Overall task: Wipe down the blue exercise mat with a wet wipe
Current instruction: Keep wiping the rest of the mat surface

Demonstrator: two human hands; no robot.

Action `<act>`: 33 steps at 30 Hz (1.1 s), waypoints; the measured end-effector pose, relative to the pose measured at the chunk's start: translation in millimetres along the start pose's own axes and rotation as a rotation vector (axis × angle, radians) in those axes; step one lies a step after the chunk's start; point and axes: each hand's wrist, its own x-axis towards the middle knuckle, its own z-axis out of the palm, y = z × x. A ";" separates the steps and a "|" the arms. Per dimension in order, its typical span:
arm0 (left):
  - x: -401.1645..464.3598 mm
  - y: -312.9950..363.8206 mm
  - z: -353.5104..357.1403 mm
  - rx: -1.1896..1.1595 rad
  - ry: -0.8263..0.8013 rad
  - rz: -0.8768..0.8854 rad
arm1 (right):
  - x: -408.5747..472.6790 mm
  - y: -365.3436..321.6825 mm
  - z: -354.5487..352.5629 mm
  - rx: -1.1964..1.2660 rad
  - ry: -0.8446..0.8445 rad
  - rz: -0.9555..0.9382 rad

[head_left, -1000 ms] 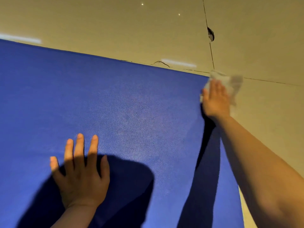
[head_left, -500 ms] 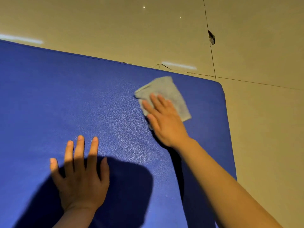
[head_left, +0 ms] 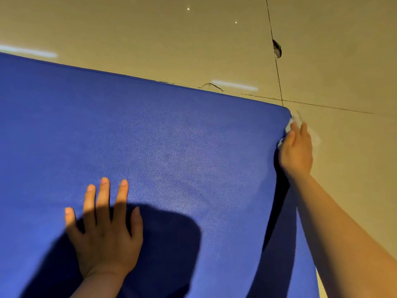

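Observation:
The blue exercise mat (head_left: 171,147) fills most of the head view and lies on a tiled floor. My left hand (head_left: 103,231) rests flat on the mat near its front, fingers spread and straight. My right hand (head_left: 297,151) is at the mat's far right edge, just below the corner, fingers extended over a pale wet wipe (head_left: 297,121). The wipe is blurred and mostly hidden under the hand; a bit sticks out above the fingertips and at the right.
Glossy beige floor tiles (head_left: 343,72) surround the mat at the back and right, with dark grout lines. A chipped dark spot (head_left: 277,49) sits on a grout line beyond the corner. A thin dark strand (head_left: 211,85) lies by the mat's far edge.
My right hand swept the wipe from the mat's right edge inward to the left, then back out to the right edge near the corner. My left hand stayed in place.

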 end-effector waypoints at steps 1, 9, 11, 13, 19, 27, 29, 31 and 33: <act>0.2 0.7 -0.4 -0.004 0.000 -0.003 | -12.6 -7.3 4.3 0.028 0.004 -0.043; -1.4 0.6 0.8 0.015 0.033 0.014 | -99.0 -117.1 45.0 -0.132 -0.372 -0.802; -1.7 0.4 1.4 0.022 0.031 0.011 | -83.6 -132.4 50.0 -0.195 -0.397 -0.827; -1.7 0.1 1.4 0.011 0.025 0.002 | -52.7 -130.7 50.0 -0.245 -0.368 -0.715; 0.2 2.8 1.4 0.000 0.017 0.001 | 25.5 -58.6 12.7 -0.262 -0.279 -0.141; 1.1 1.2 1.3 0.001 0.028 0.012 | 6.7 -16.5 8.9 -0.009 -0.090 0.043; 2.8 1.0 1.5 0.000 0.013 -0.012 | -9.0 -11.3 5.6 0.013 -0.087 0.025; 4.1 -0.9 2.4 -0.012 0.013 -0.018 | -28.6 -5.1 1.3 0.038 -0.126 -0.039; 2.1 -2.0 5.6 0.005 0.062 0.023 | -56.6 -4.6 -2.4 0.045 -0.198 -0.109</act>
